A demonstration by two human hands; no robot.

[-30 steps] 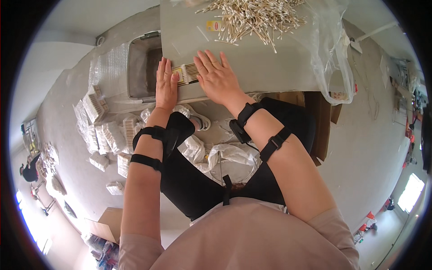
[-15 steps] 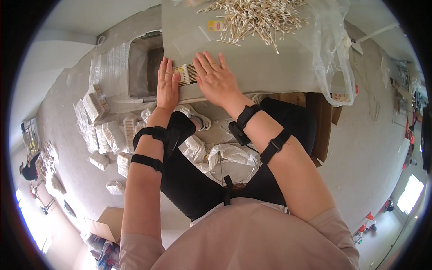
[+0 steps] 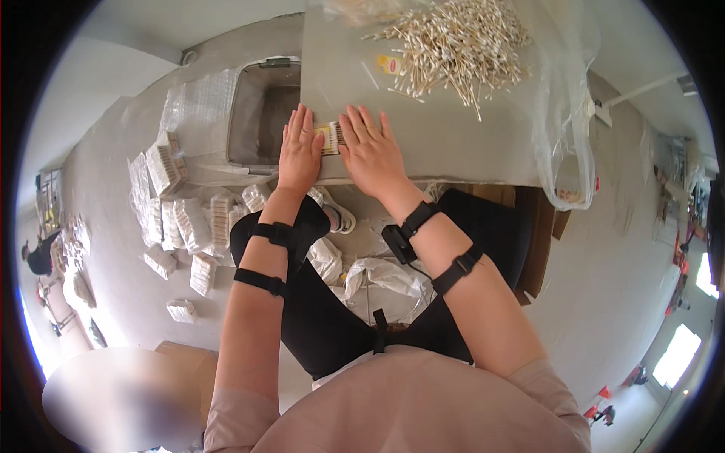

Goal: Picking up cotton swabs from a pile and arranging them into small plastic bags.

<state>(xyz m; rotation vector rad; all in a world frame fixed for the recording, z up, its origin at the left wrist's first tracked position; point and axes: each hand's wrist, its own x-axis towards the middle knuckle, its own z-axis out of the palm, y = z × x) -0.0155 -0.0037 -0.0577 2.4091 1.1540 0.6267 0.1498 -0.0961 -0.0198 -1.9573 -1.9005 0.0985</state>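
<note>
A packet of cotton swabs (image 3: 337,137) lay flat on the grey table (image 3: 453,155), near its left corner, between the person's two hands. Its sticks lay side by side with their long axis running roughly left to right, nearly parallel to the table's near edge; white tips and a yellow label showed at the left, while the right end was hidden by the right hand (image 3: 375,161). That hand was open, its fingers straight and slightly apart, pointing away from the body and a little left, with the thumb side over or against the packet. The left hand (image 3: 300,157) was also open, its fingers extended and close together, pointing away from the body, with the thumb at the packet's left end; how firmly either hand pressed, one could not tell. Left of the table stood a grey bin (image 3: 249,113). Beyond the hands lay a heap of loose swabs (image 3: 462,49), with a small yellow card (image 3: 389,64) at its left edge, and a clear plastic bag (image 3: 563,140) hung over the table's right side. White bundles (image 3: 187,224) rested on the floor at the left.
</note>
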